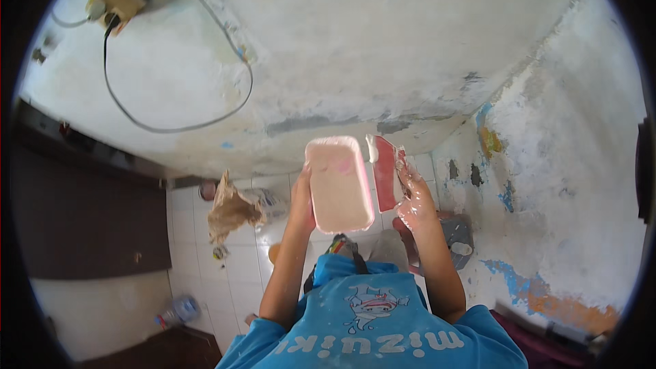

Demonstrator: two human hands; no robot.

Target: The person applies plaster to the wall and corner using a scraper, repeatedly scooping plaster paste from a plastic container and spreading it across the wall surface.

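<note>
My left hand [302, 198] grips the left side of a pink rectangular tub [333, 141] in front of my chest. Smooth beige-white paste [338, 198] covers its inside. Just to the right of the tub, a small gap apart, my right hand [415, 201] is closed on a flat red putty scraper [386, 176]. White paste clings to the scraper's far corner. Spatters of white paste also mark my right hand's fingers. Part of the scraper's right side is hidden by those fingers.
Ahead stands a patchy pale wall [383, 41]; another peeling wall [547, 198] is on the right. A grey cable [198, 126] loops from a socket box [119, 3]. An opened paper bag [232, 208] and a plastic bottle [181, 310] are on the tiled floor [239, 287].
</note>
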